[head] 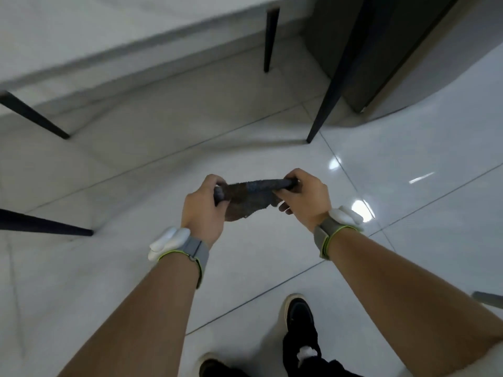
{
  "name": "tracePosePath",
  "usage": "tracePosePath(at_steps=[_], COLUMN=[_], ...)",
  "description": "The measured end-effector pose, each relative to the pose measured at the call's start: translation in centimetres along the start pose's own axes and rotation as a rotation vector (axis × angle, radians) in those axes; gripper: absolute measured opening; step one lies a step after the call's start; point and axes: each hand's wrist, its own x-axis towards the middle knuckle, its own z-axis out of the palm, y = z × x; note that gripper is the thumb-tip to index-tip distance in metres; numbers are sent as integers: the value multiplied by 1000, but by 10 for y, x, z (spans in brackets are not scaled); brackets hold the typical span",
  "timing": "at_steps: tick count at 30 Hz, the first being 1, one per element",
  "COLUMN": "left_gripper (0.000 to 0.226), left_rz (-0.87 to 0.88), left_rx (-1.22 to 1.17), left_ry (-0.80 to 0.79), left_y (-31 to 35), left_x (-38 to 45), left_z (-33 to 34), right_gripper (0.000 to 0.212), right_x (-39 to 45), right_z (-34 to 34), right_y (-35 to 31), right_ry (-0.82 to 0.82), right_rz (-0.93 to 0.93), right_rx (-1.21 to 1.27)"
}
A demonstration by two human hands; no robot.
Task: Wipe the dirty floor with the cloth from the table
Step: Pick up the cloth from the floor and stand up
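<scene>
Your left hand (202,210) and right hand (304,200) each grip one end of the cloth (246,198), stretching it in the air above the floor (245,268), likely spreading it flat before wiping.

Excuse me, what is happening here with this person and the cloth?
A person stands on a glossy tiled floor beside a pale table with dark legs. The left hand and the right hand each grip one end of a dark, dirty-looking cloth, holding it stretched between them above the floor. The cloth does not touch the tiles, so wiping has not started. One dark shoe shows below.
</scene>
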Motion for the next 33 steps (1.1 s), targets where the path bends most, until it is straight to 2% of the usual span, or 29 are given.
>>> tracePosePath(at_steps=[5, 7, 12, 16, 20, 25, 33], left_gripper=[18, 16, 17, 18, 17, 17, 30], left_rz=[69, 43, -80, -194, -225, -335, -462], left_rx=[83, 115, -51, -431, -601, -717, -765], left_ry=[-44, -38, 5, 35, 131, 214, 273], left_y=[105, 141, 195, 237, 262, 272, 254], left_x=[-45, -58, -57, -48, -28, 12, 74], left_z=[-144, -188, -245, -261, -270, -267, -235], right_gripper=[8, 8, 16, 20, 22, 22, 17], right_x=[-80, -101, -104, -85, -49, 1, 75], right_z=[-82, -105, -140, -163, -172, -166, -126], right_y=[-152, -194, -267, -311, -341, -359, -347], right_ry=[14, 25, 15, -21, -49, -103, -184], right_rz=[-62, -102, -138, -170, -190, -203, -146], right_rx=[163, 188, 260, 297, 284, 251, 203])
